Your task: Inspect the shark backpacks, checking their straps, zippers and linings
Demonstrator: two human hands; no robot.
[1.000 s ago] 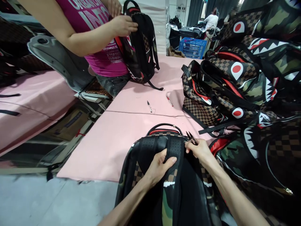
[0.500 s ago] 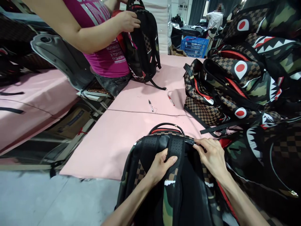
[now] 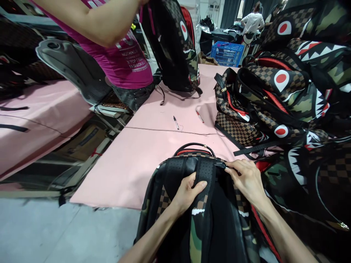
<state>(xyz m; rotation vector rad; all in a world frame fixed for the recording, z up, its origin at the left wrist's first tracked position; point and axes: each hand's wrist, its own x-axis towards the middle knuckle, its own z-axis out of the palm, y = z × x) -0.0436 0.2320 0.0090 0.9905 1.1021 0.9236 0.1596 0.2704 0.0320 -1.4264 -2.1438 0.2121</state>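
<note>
A black backpack (image 3: 225, 219) with checkered and camouflage panels is in front of me, its back panel and shoulder straps facing up. My left hand (image 3: 189, 191) is closed on one padded shoulder strap (image 3: 205, 171), thumb on top. In my right hand (image 3: 246, 179), pinched between the fingers, is a small dark pointed tool that looks like thread snips (image 3: 221, 165). Its tip lies by the top of that strap, near the bag's upper edge. The bag's carry handle (image 3: 192, 145) arches up at the far end.
Similar backpacks (image 3: 282, 98) are piled along the right. Two pens (image 3: 176, 123) lie on the pink tabletop (image 3: 123, 160). Across it, a co-worker (image 3: 128, 65) in a magenta shirt holds another backpack (image 3: 175, 54). Behind are a blue crate (image 3: 227, 54) and another person (image 3: 251, 23); a grey chair (image 3: 74, 69) stands left.
The co-worker's backpack has turned and lifted, showing a checkered side and red opening. My hands and bag stay nearly in place; the snips have shifted very slightly.
</note>
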